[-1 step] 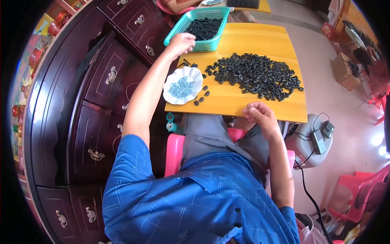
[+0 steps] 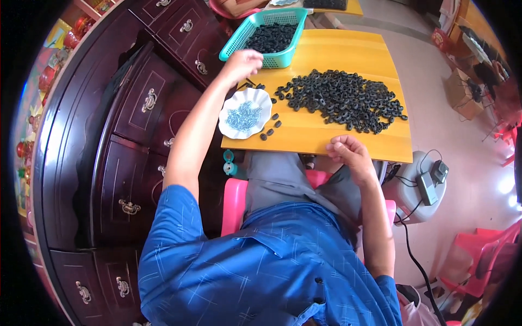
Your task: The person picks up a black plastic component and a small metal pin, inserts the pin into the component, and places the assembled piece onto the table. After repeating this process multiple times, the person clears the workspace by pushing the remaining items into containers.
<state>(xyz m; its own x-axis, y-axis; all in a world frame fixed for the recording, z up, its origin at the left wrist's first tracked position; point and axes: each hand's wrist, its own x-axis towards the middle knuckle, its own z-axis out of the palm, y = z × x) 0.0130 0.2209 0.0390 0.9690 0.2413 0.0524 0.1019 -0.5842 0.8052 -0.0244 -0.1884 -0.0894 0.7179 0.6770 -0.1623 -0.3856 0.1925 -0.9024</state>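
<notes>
My left hand (image 2: 243, 64) hovers at the near left corner of a green plastic basket (image 2: 295, 49), fingers loosely bent and apart, with nothing visible in them. Small black parts (image 2: 272, 37) fill the basket. Below that hand, a white scalloped dish (image 2: 224, 126) holds many small silvery pins or screws (image 2: 244, 117). At the table's front edge, my right hand (image 2: 350, 155) is closed, thumb against the fingers; whatever it may pinch is hidden. Beyond it spreads a large pile of black oval ring-like pieces (image 2: 342, 100). Several loose black pieces (image 2: 270, 132) lie beside the dish.
The yellow wooden table (image 2: 348, 46) stands before me. Dark wooden cabinets (image 2: 117, 185) line the left side. A grey box with adapters (image 2: 427, 187) and cables sits right of the table. Another person's arm (image 2: 239, 6) shows beyond the basket. Pink chairs (image 2: 473, 255) stand at right.
My left hand has shifted slightly toward me, away from the basket's rim. The right hand stays at the table edge in the same closed pose.
</notes>
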